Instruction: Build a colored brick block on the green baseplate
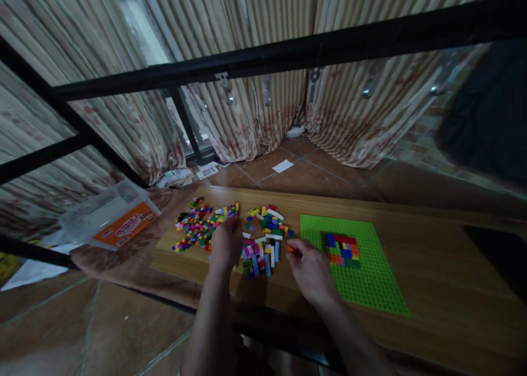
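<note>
Lightly, right hand [312, 273] pinches orange brick [290, 249] beside baseplate [370, 288].

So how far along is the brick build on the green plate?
Early. A small block of bricks sits on the green plate, mostly bare. The right hand pinches an orange brick; the left hand rests in the loose bricks, of which plenty remain.

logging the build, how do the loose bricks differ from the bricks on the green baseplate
The loose bricks lie scattered in heaps on the wooden table; the built bricks on the green baseplate form one tight flat rectangle. The loose bricks spread wide; the built bricks are compact. Both mix many colours.
</note>
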Action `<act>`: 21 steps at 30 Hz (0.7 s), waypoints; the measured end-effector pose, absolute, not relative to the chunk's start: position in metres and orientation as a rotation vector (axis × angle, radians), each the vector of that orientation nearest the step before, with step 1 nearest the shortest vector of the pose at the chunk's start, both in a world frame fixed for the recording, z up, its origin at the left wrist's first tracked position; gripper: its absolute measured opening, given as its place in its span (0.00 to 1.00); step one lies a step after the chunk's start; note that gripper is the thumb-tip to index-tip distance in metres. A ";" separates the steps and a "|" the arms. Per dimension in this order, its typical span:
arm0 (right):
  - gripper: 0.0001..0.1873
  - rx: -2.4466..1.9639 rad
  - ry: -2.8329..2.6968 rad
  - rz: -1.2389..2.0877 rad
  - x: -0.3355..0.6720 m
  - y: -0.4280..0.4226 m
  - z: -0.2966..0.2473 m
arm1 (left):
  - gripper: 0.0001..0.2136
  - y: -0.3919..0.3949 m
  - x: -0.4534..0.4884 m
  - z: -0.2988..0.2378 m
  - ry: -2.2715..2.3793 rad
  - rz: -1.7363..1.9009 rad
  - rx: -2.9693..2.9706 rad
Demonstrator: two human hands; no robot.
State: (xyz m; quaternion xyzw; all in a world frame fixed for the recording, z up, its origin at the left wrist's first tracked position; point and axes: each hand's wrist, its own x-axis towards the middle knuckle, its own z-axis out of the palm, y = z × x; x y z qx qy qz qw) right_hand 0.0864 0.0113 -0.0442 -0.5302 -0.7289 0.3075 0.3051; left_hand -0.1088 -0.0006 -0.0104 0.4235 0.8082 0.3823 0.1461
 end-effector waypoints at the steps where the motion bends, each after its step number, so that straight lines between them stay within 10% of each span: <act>1: 0.14 -1.404 -1.967 0.795 0.085 0.011 -0.044 | 0.09 -0.002 -0.112 -0.010 2.374 1.052 1.215; 21: 0.12 -1.366 -1.921 0.745 0.090 0.012 -0.037 | 0.15 0.020 -0.064 -0.028 2.323 0.649 1.980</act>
